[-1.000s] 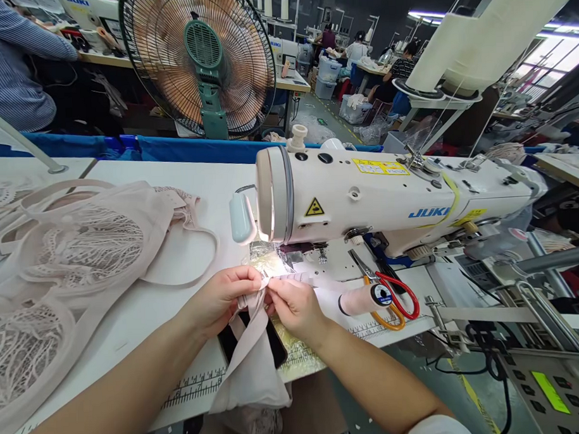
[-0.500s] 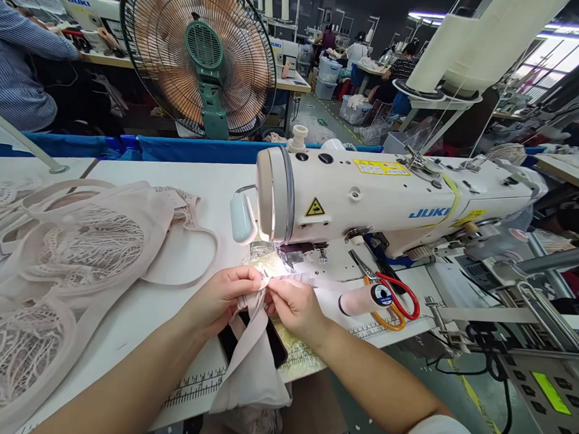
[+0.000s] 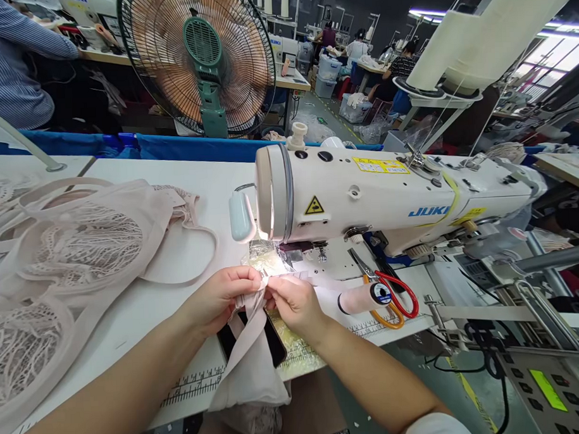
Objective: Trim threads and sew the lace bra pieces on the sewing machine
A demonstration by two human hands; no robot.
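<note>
step: lining up pink cloth by sewing machine | left hand pinches cloth edge | right hand pinches it too | next: likely slide edge under needle

Both hands' fingers pinching pale fabric before sewing machine.

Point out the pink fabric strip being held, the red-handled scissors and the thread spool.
pink fabric strip (image 3: 253, 345): head view, on the part hanging below the hands.
red-handled scissors (image 3: 400, 296): head view, on the red handle loop.
thread spool (image 3: 363, 298): head view, on its pink body.
</note>
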